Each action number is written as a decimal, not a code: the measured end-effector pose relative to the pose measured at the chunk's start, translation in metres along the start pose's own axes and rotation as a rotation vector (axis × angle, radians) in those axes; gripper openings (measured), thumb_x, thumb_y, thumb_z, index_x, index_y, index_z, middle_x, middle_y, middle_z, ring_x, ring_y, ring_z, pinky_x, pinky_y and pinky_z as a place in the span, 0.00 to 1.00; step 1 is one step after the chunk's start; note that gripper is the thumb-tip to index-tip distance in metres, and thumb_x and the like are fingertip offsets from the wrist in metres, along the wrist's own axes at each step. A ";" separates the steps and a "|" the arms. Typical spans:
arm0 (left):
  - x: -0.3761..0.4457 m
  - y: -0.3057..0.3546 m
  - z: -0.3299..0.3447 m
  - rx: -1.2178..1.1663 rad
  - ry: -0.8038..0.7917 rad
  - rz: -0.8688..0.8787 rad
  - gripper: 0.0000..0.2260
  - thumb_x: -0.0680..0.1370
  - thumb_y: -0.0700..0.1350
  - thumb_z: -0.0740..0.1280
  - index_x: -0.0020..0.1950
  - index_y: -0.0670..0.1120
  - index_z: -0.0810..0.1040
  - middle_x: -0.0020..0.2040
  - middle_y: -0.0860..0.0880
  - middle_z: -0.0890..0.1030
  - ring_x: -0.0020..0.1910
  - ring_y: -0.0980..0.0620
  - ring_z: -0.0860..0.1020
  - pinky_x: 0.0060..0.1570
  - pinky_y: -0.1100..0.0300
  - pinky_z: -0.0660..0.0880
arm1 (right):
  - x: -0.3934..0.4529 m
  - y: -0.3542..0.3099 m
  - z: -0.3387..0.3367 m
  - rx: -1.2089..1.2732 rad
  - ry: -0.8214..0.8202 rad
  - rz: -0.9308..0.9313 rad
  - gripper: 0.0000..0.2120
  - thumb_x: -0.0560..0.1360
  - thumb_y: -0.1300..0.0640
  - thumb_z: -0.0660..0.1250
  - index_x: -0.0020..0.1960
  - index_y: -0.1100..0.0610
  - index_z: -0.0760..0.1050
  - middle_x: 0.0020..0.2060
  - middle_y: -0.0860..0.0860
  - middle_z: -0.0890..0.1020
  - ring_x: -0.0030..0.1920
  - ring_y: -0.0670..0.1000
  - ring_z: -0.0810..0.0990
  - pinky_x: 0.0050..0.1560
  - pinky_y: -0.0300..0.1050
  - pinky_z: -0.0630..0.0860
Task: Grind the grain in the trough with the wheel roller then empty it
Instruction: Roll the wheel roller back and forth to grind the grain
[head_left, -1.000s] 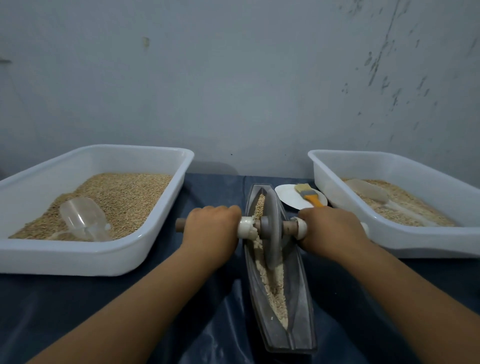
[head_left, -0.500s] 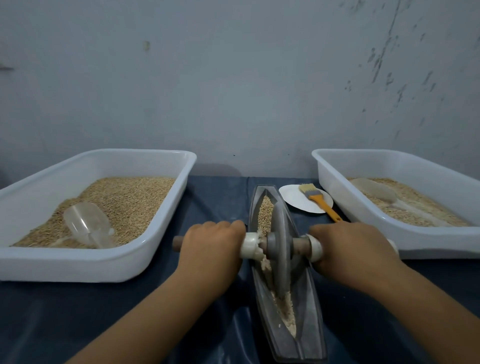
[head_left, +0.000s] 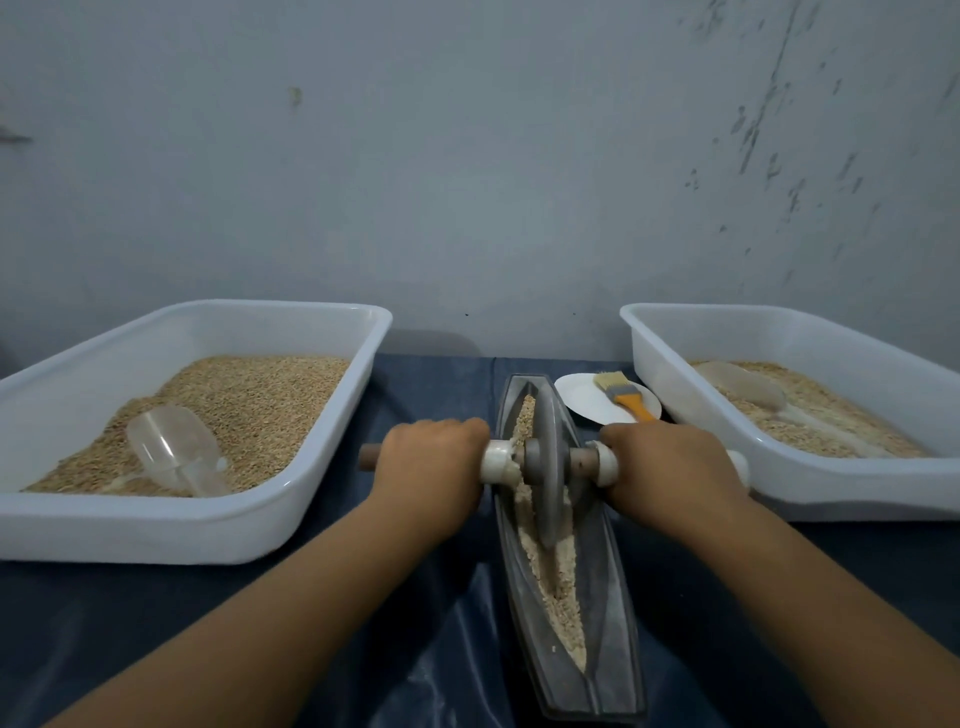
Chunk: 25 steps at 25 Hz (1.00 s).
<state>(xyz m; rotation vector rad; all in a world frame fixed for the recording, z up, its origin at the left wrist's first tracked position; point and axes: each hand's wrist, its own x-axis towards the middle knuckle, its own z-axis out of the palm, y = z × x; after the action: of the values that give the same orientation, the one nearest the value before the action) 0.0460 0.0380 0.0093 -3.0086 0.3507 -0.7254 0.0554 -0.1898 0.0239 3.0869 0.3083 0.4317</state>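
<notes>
A narrow grey boat-shaped trough lies lengthwise on the dark cloth in front of me, with pale crushed grain along its groove. The grey wheel roller stands upright in the groove, in the trough's far half. My left hand grips the wooden axle handle on the wheel's left side, its brown end sticking out past my knuckles. My right hand grips the handle on the right side. White collars sit on the axle on both sides of the wheel.
A white tub at the left holds whole grain and a clear scoop. A second white tub at the right holds paler grain and another scoop. A white plate with an orange-handled brush lies behind the trough. A wall stands close behind.
The wheel rolled toward me half a second ago and has now rolled back away to the trough's far half. Both hands kept their grip on the handles.
</notes>
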 end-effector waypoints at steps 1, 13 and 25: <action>-0.013 0.000 0.003 0.021 0.063 0.024 0.15 0.69 0.49 0.69 0.40 0.53 0.62 0.32 0.55 0.66 0.31 0.53 0.66 0.32 0.58 0.59 | -0.009 0.001 0.001 -0.009 0.015 -0.026 0.07 0.71 0.48 0.69 0.40 0.42 0.70 0.33 0.43 0.76 0.36 0.44 0.74 0.37 0.43 0.70; 0.002 0.005 -0.014 -0.053 -0.093 -0.033 0.08 0.73 0.47 0.66 0.43 0.54 0.66 0.37 0.54 0.71 0.36 0.51 0.70 0.38 0.56 0.65 | -0.001 -0.009 -0.021 0.016 -0.137 0.011 0.06 0.71 0.50 0.69 0.41 0.46 0.72 0.38 0.44 0.77 0.39 0.48 0.74 0.39 0.44 0.69; 0.009 -0.001 -0.004 -0.016 -0.095 -0.013 0.06 0.73 0.49 0.66 0.43 0.54 0.68 0.32 0.55 0.67 0.34 0.53 0.70 0.35 0.57 0.64 | 0.006 -0.010 -0.016 0.026 -0.136 0.044 0.04 0.72 0.51 0.68 0.43 0.45 0.73 0.41 0.45 0.78 0.41 0.50 0.74 0.40 0.44 0.68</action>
<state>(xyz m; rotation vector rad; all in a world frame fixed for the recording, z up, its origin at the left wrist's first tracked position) 0.0520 0.0366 0.0173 -3.0498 0.3360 -0.5810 0.0552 -0.1794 0.0407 3.1331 0.2452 0.2178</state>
